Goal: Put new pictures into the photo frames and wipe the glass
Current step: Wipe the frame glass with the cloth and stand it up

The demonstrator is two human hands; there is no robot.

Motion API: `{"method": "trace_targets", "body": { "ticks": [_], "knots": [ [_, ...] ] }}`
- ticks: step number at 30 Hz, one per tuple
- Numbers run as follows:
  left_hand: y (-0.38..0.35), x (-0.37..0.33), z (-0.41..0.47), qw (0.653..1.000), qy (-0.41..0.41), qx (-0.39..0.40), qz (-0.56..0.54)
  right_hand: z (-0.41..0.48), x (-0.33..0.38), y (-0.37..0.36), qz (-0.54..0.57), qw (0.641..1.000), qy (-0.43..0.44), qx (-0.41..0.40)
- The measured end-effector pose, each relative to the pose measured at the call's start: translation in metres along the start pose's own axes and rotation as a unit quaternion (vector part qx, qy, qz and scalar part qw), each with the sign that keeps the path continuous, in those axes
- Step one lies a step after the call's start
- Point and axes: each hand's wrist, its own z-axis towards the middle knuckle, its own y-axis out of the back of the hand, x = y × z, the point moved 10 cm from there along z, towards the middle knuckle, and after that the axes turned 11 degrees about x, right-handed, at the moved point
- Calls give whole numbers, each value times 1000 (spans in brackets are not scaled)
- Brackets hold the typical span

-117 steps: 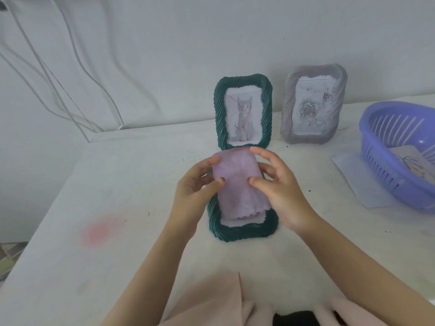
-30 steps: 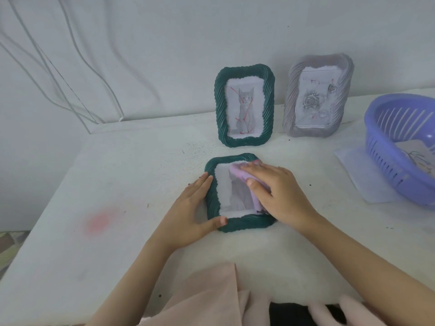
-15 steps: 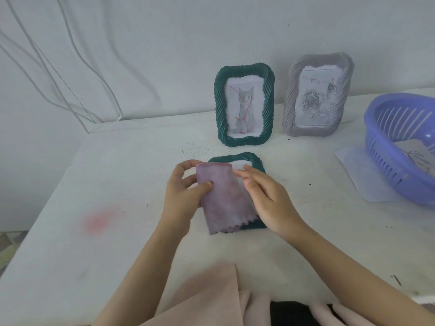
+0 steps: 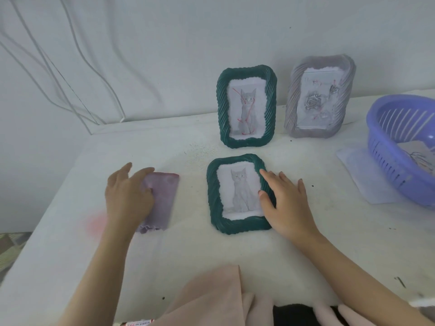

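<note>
The left grip (image 4: pixel 128 196) lies flat, fingers relaxed, on the purple cloth (image 4: pixel 163 198) on the worktop (image 4: pixel 235 250). The right grip (image 4: pixel 286 203), fingers straight, rests on the right edge of the green frame (image 4: pixel 237 194), which lies flat at the centre.

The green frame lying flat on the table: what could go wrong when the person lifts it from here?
The right hand rests on the lying green frame with its thumb at the edge of the glass, so it may leave a print there. The standing green frame is just behind it; a lift toward the back might knock that one over.
</note>
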Motion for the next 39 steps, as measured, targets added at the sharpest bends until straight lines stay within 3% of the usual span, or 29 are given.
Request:
{"method": "trace_targets", "body": {
  "ticks": [2,4,7,10,19,25,28,33,39],
  "knots": [
    [0,-22,-7,995,-90,-47,15,-1,0,1,8,1000,0,-6],
    [-8,-48,-18,983,-180,-32,-34,-2,0,3,11,1000,1,-10],
    [-48,-83,-41,955,-213,153,-136,-1,0,3,34,999,-1,-14],
    [-87,-98,-58,933,-223,263,-99,-1,-2,4,95,995,0,-27],
    [-91,-101,-61,920,-216,260,-198,8,-10,13,426,904,-20,26],
    [-75,-90,-49,874,-161,192,-415,6,-6,14,486,873,13,26],
    [-73,-90,-41,818,-140,213,-516,4,-1,18,500,865,41,32],
    [-69,-83,-34,781,-118,209,-576,3,1,20,498,864,54,40],
    [-54,-81,-29,767,-139,197,-595,10,-1,3,520,849,30,83]
  ]
}}
